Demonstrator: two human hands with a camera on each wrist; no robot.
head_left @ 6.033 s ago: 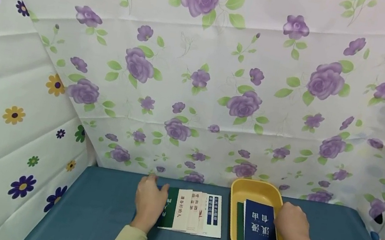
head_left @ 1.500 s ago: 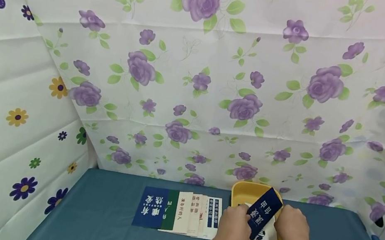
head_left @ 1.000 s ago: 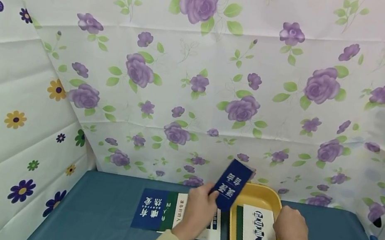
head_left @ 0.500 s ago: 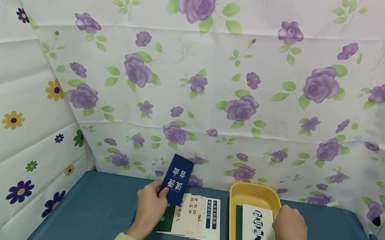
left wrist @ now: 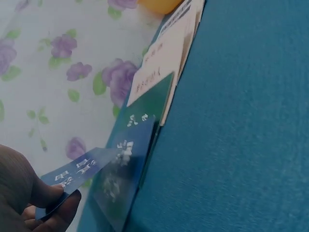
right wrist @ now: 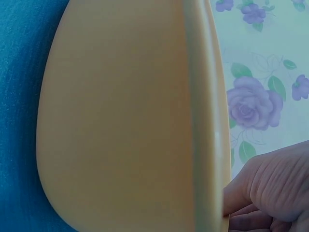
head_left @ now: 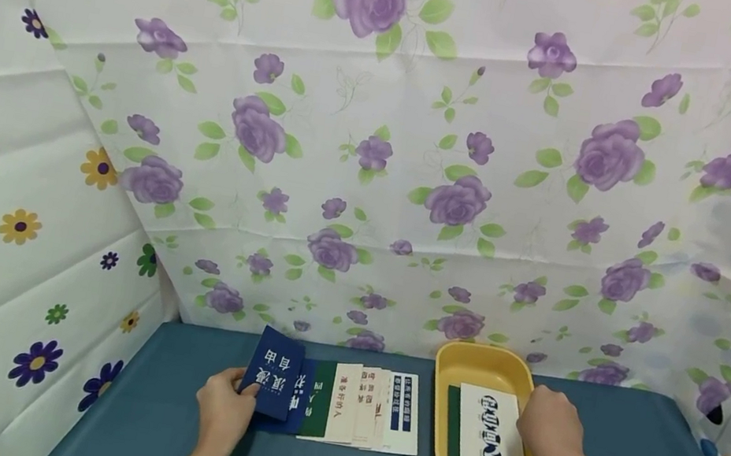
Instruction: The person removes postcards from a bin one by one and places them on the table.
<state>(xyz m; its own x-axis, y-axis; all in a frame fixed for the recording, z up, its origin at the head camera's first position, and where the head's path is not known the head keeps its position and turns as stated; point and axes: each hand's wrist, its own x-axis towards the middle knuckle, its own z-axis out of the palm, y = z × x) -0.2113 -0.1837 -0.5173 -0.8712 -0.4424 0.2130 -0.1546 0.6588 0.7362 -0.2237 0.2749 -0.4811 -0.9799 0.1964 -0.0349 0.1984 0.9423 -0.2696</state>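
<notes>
My left hand [head_left: 219, 416] pinches a dark blue card [head_left: 274, 371] with white lettering between thumb and fingers. It holds the card tilted over the left end of an overlapping row, partly covering another blue card [head_left: 300, 401]. To its right in that row lie a green card [head_left: 318, 404], cream cards [head_left: 344, 408] and a white card with blue bands [head_left: 405, 434]. My right hand [head_left: 551, 433] grips the right rim of a yellow plastic tray [head_left: 481, 362]; in the right wrist view, the thumb lies at the rim [right wrist: 212, 145]. Inside the tray, a white card [head_left: 492, 435] lies on green ones [head_left: 453, 433].
A blue-green cloth [head_left: 128, 414] covers the table. Behind it rises a white sheet with purple flowers [head_left: 333, 251], and another flowered sheet [head_left: 14, 268] hangs at the left.
My left hand has taken the dark blue card from the tray and carried it left to the row's end, uncovering the white card in the tray. My right hand stays on the rim.
</notes>
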